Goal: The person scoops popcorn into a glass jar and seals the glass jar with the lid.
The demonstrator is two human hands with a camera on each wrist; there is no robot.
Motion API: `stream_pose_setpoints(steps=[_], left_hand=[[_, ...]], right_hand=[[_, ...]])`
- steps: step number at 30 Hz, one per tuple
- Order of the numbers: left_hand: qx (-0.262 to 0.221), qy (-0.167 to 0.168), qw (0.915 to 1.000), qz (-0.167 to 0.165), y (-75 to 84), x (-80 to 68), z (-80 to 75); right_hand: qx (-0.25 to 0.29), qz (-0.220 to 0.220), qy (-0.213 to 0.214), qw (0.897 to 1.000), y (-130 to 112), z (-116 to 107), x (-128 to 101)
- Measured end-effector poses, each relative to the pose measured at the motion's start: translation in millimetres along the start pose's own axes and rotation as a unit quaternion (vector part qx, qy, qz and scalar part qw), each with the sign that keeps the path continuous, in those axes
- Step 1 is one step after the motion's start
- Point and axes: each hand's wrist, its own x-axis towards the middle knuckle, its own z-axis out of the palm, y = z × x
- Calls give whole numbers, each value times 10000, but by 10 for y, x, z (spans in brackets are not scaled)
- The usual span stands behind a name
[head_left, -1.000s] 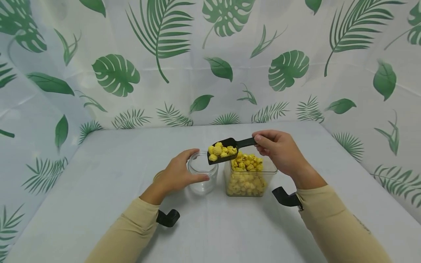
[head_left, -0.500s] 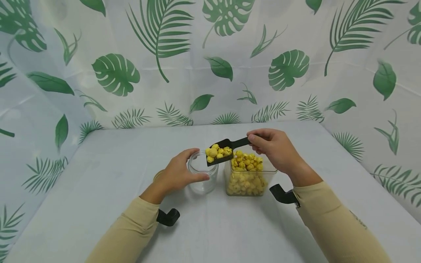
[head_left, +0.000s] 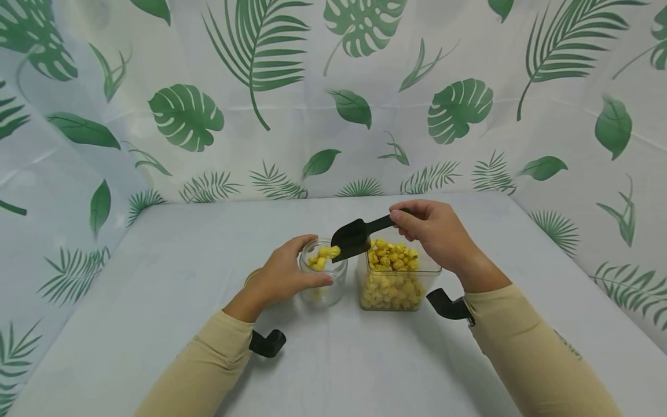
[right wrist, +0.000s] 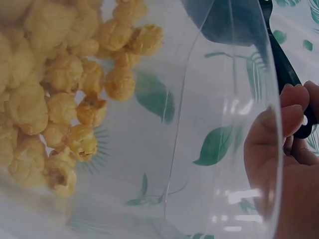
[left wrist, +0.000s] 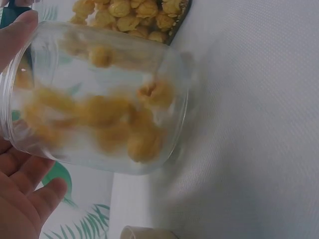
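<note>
- Head view, frame centre: left hand [head_left: 281,277] curled round clear round jar [head_left: 324,277], thumb and fingers on the wall.
- Right hand [head_left: 435,231] pinching handle end of black scoop [head_left: 353,237], bowl tipped over jar mouth, yellow popcorn [head_left: 322,257] dropping in.
- Square clear tub [head_left: 396,284] just right of jar, heaped with popcorn.
- Left wrist view: popcorn blurred inside jar [left wrist: 99,99].
- Judged: kernels light, brittle, prone to scatter; jar light, smooth-walled, best steadied low; scoop stiff, best held far back on the handle.

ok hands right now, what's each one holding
Left hand: grips the glass jar.
Right hand: pinches the handle of the black scoop, tipped over the jar.
</note>
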Motion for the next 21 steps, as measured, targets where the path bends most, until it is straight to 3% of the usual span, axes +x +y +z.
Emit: stream_pose_setpoints(steps=[14,21], left_hand=[[-24,0,10000,86,-34,1,-4],[-61,29,9999,117,-28,-5,-6]], right_hand=[[-19,111,116,9999,40,-57,-21],[426,61,472,9980,152,-150,-63]])
